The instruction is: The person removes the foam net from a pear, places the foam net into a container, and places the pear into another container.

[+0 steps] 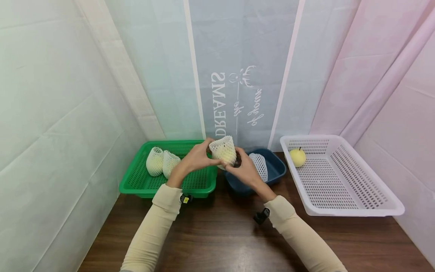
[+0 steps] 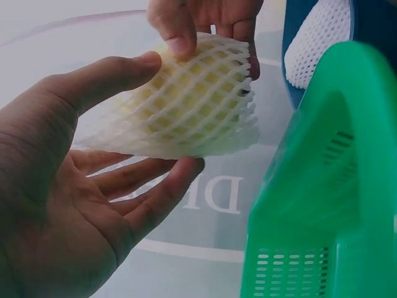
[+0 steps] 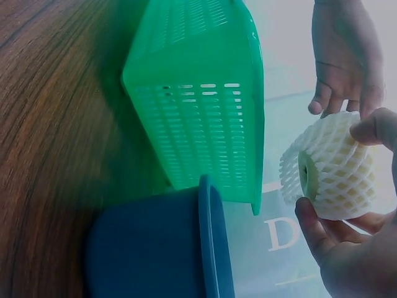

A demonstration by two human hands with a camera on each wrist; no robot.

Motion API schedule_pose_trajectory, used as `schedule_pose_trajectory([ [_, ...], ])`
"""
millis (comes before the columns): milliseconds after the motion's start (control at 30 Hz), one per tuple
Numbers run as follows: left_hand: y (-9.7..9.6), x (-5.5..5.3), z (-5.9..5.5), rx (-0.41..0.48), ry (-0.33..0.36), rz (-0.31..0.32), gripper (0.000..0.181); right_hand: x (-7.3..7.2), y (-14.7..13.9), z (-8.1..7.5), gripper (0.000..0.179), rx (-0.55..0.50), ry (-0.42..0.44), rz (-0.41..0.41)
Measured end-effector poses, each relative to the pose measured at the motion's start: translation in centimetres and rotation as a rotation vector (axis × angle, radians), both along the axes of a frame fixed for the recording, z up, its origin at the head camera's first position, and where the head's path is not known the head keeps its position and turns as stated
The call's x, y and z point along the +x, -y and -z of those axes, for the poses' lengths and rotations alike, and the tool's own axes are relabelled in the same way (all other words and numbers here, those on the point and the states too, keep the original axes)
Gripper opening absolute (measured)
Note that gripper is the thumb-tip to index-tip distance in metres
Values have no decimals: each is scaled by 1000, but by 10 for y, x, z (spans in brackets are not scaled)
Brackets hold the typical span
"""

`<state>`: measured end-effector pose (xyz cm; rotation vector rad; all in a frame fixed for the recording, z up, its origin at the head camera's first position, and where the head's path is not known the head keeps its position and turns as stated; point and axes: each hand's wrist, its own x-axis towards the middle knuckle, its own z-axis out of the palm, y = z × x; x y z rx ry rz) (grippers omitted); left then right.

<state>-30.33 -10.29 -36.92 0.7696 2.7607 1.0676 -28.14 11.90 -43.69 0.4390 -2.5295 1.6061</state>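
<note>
A pale yellow pear in a white foam net sleeve [image 1: 225,152] is held up between both hands, above the gap between the green basket and the blue basin. My left hand [image 1: 196,158] grips it from the left, thumb on top and fingertips under the net in the left wrist view. From the other side my right hand [image 1: 245,170] pinches the sleeved pear with thumb and fingers. In the right wrist view, one end of the pear [image 3: 307,176] shows bare through the sleeve's opening.
Two sleeved pears [image 1: 155,162] lie in the green basket [image 1: 170,192] at left. The blue basin [image 1: 279,166] holds an empty foam sleeve [image 1: 259,166]. On the right, a bare pear [image 1: 297,158] sits in the white basket [image 1: 353,211]. All stand on a dark wooden table [image 1: 224,234].
</note>
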Motion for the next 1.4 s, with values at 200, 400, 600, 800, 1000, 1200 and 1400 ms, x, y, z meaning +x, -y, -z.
schedule_pose_trajectory([
  [200, -6, 2, 8, 77, -24, 10, 65, 3, -4, 0, 76, -16, -3, -1],
  [400, -11, 4, 15, 186, 12, 36, 67, 5, -7, 2, 76, -26, -8, 3],
  [600, -13, 8, 21, 248, 56, 58, 72, 8, -11, 0, 76, -25, -20, 0],
  [800, -14, 12, 25, 238, 46, 77, 72, 12, -16, -1, 76, -45, -20, -18],
  [1000, -15, 16, 31, 289, 37, 92, 72, 18, -21, -2, 77, -43, -8, -31],
  [1200, -18, 19, 38, 352, 39, 98, 74, 22, -25, 0, 75, -57, 2, -47],
  [1400, -19, 26, 42, 354, 15, 78, 76, 28, -27, 0, 74, -68, -16, -68],
])
